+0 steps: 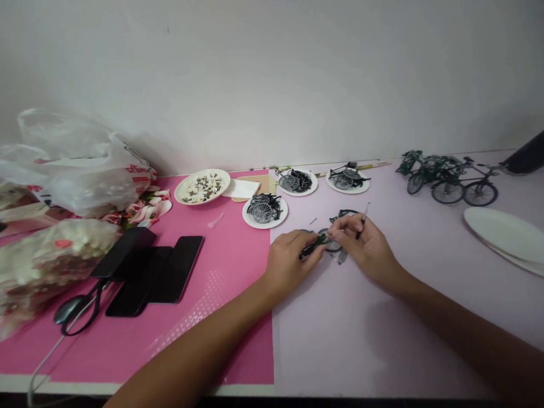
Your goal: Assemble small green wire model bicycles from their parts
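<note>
My left hand (293,262) is closed on a dark green miniature bicycle part (313,247), just right of the pink sheet's edge. My right hand (366,243) meets it from the right, its fingertips at the part, and also holds a thin dark tool (363,220) that points up. Small spoked wheels (332,240) lie under and between my hands, partly hidden by the fingers. Another dark green piece (345,213) lies just beyond my right fingertips. A short thin pin (313,221) rests on the pale surface beyond my left hand.
Plates of black wheels and parts (265,211) (298,182) (348,178) stand toward the wall, beside a bowl of small pieces (202,187). Assembled miniature bicycles (448,178) and white plates (505,233) are at right. Phones (176,269) and plastic bags (80,170) lie at left.
</note>
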`<action>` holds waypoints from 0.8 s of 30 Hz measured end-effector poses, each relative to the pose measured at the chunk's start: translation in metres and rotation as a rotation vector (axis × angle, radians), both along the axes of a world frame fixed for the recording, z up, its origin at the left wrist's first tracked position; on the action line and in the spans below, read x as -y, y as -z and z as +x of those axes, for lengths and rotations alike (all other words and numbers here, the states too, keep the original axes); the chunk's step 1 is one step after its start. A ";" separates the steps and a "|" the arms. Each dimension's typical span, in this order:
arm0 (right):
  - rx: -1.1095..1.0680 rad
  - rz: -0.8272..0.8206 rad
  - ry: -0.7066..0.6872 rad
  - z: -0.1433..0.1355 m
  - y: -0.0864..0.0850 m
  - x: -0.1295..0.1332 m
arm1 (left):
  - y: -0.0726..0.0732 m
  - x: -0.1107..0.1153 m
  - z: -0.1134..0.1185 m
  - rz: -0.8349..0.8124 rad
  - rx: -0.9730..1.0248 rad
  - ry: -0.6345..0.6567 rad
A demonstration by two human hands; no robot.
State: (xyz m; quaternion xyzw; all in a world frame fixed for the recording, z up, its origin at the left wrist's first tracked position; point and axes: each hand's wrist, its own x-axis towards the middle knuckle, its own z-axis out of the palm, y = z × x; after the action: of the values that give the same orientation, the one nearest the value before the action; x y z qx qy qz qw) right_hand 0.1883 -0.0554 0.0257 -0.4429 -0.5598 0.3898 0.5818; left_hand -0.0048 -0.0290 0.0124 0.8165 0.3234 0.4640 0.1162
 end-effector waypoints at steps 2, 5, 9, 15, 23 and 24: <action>-0.026 0.041 0.001 -0.001 -0.002 0.003 | 0.001 0.000 0.000 0.029 -0.024 -0.014; -0.052 0.107 -0.045 -0.003 -0.002 0.006 | 0.001 0.000 -0.001 0.082 -0.058 -0.011; -0.045 0.163 -0.125 -0.006 0.001 0.009 | 0.001 0.001 0.000 0.140 -0.075 -0.001; -0.033 0.215 -0.121 -0.007 0.005 0.010 | -0.002 0.003 -0.001 0.171 -0.121 0.022; -0.004 0.238 -0.108 -0.007 0.009 0.006 | -0.006 0.003 -0.003 0.059 -0.102 0.050; -0.004 0.241 -0.106 -0.007 0.009 0.006 | -0.006 0.003 -0.003 0.036 -0.091 0.058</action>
State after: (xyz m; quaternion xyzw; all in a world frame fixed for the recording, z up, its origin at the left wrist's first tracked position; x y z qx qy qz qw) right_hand 0.1809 -0.0613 0.0167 -0.3388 -0.6242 0.3508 0.6104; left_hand -0.0078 -0.0322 0.0185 0.8478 0.2961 0.4284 0.1001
